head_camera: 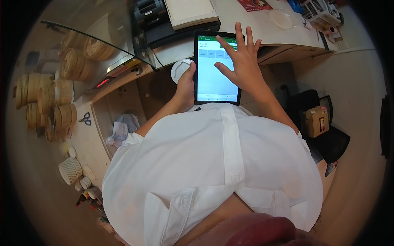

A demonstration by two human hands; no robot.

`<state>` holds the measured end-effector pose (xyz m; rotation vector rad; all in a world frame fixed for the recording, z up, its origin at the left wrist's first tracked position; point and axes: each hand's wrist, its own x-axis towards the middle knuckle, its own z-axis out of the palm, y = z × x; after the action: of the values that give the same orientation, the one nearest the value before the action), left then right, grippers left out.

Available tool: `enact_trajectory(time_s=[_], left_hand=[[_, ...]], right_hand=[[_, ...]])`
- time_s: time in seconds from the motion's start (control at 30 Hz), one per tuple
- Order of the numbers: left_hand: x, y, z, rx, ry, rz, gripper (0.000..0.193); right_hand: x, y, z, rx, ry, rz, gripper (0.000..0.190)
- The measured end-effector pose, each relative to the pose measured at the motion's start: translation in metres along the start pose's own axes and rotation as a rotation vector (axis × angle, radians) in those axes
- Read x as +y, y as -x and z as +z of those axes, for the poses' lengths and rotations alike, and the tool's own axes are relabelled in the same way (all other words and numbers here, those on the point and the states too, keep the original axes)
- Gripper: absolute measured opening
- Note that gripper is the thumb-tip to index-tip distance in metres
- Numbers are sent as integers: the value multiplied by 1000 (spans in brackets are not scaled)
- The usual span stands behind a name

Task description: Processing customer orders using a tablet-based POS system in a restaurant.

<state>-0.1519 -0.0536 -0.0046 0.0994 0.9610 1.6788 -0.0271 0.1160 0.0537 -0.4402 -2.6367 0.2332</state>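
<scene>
A black-framed tablet [215, 77] stands upright in the picture, its lit screen showing a green top bar and a row of grey tiles. My left hand [186, 86] grips its left edge, thumb at the frame. Beside that hand, partly behind the thumb, is a round white object [181, 70], perhaps a lid or a stand's base. Over the right half of the screen my right hand [243, 63] is spread with fingers apart, holding nothing; whether a fingertip touches the glass I cannot tell.
A black printer [150, 13] and a white box [192, 13] stand behind the tablet on the counter [246, 23]. Bamboo steamers [72, 64], scissors [85, 119] and stacked plates [70, 170] are at the left. A black chair [332, 141] holds a cardboard box [316, 121] at the right.
</scene>
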Motion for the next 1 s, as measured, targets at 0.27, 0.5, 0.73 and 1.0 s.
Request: enact_trajectory(time_s=[0.27,0.5,0.73,1.0], left_hand=[[-1,1,1,51,9,-21,54],[1,2,3,71,-42,8,58],[3,2,9,58,-51,-13,60],[-4,-8,1,-17,-40,-30,58]], right_hand=[[5,-17,13,-40,-31,-20,70],[16,18,3,45,-131,67,91],[3,38,-10,-43,-96,65,90],[-13,35,-7,-108,-139,-25,63]])
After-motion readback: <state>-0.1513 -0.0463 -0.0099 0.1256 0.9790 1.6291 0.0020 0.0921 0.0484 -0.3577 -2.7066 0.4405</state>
